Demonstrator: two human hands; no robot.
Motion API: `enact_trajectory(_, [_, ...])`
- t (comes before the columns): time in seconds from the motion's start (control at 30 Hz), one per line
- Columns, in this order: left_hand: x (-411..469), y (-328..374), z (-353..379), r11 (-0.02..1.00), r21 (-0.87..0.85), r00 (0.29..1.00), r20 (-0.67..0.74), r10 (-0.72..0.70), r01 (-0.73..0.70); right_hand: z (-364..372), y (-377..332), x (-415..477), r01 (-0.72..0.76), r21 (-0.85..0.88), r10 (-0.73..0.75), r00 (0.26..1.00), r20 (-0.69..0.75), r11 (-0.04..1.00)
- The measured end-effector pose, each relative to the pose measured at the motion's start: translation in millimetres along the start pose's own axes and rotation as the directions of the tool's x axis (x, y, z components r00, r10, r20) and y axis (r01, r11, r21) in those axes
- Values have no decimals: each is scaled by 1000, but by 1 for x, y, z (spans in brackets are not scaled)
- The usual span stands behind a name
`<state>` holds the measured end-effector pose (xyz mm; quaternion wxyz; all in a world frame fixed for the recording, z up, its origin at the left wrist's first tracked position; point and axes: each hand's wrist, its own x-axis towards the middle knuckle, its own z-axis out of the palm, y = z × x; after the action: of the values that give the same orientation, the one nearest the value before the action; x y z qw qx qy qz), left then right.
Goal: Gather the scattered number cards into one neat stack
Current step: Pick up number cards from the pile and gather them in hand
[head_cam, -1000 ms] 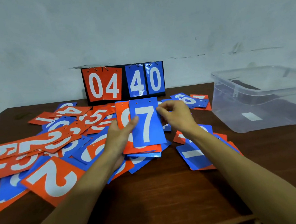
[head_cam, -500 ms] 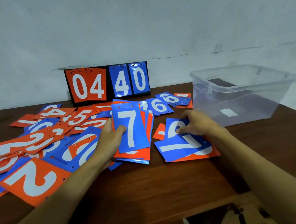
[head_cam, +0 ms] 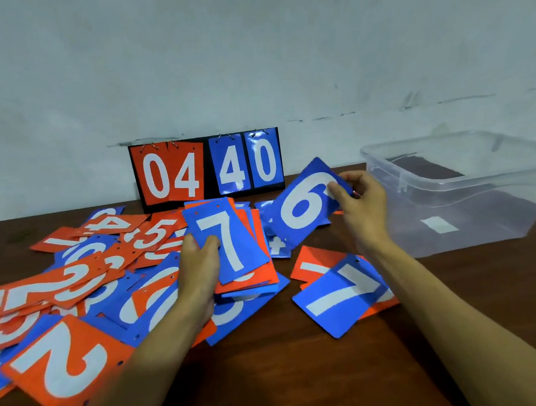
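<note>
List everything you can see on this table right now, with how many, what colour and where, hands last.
scoreboard: one, black frame, red 04 and blue 40, back edge by wall.
loose number cards: many, red and blue, scattered left and centre.
card stack: one, blue 7 on top, centre.
blue 6 card: one, blue, lifted right of the stack.
plastic bin: one, clear, right side.
table: one, dark brown wood, underneath all.
left hand: one, grips the card stack.
right hand: one, fingers pinch the blue 6 card.
</note>
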<state>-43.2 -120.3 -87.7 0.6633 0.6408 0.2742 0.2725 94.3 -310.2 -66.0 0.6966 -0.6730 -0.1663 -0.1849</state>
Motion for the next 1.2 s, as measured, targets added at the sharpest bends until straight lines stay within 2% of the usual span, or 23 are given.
enact_trajectory(0.03, [1,-1,-2,1000,0,1000,-11,4,-4,2,-1,-1,-36,31,37,999,-29,999])
enact_trajectory(0.1, [2,-4,-5,1000,-3,999,-50,16,-17,4,-5,-2,-194,216,213,975,-67,957])
enact_trajectory(0.17, [1,-4,-5,999,-29,997,-75,23,-25,10,-11,-8,-373,447,404,914,26,813])
enact_trajectory(0.2, [-1,-3,-3,999,-41,997,-74,23,-26,14,-12,-13,-450,488,464,880,100,748])
enact_trajectory(0.27, [-7,-2,4,996,-81,998,-53,21,-25,24,-14,-27,-569,416,529,820,219,709])
enact_trajectory(0.3, [-10,-1,8,994,-105,999,-39,26,-30,29,-14,-36,-595,307,542,803,246,743])
enact_trajectory(0.33, [-14,0,11,991,-127,999,-27,34,-37,33,-15,-43,-573,149,530,810,250,806])
enact_trajectory(0.37, [-16,0,14,989,-144,999,-18,45,-47,35,-14,-49,-484,-16,473,846,245,875])
enact_trajectory(0.43, [-20,2,14,985,-163,998,-18,57,-59,37,-14,-55,-181,-240,247,927,284,954])
enact_trajectory(0.5, [-21,2,12,983,-181,999,-18,42,-45,35,-15,-56,49,-366,85,936,342,930])
enact_trajectory(0.57, [-21,2,10,981,-191,999,-17,32,-35,35,-17,-54,152,-465,37,927,373,872])
enact_trajectory(0.77, [-26,0,13,972,-220,992,72,103,-84,33,-23,-58,165,-527,73,913,402,834])
enact_trajectory(0.9, [-36,0,16,928,-361,982,189,-17,85,24,-29,-59,207,-631,91,909,407,748])
enact_trajectory(0.97, [-38,1,17,947,-304,975,218,-35,102,19,-35,-62,251,-675,102,894,437,694])
enact_trajectory(1.07, [-38,-1,17,989,-143,988,156,-6,28,8,-44,-67,293,-706,149,858,492,645])
enact_trajectory(1.13, [-38,0,14,991,-125,989,148,-28,46,-7,-45,-64,289,-783,204,863,462,550])
enact_trajectory(1.2, [-36,0,11,993,-102,991,126,-50,63,-28,-41,-56,311,-884,341,837,429,348])
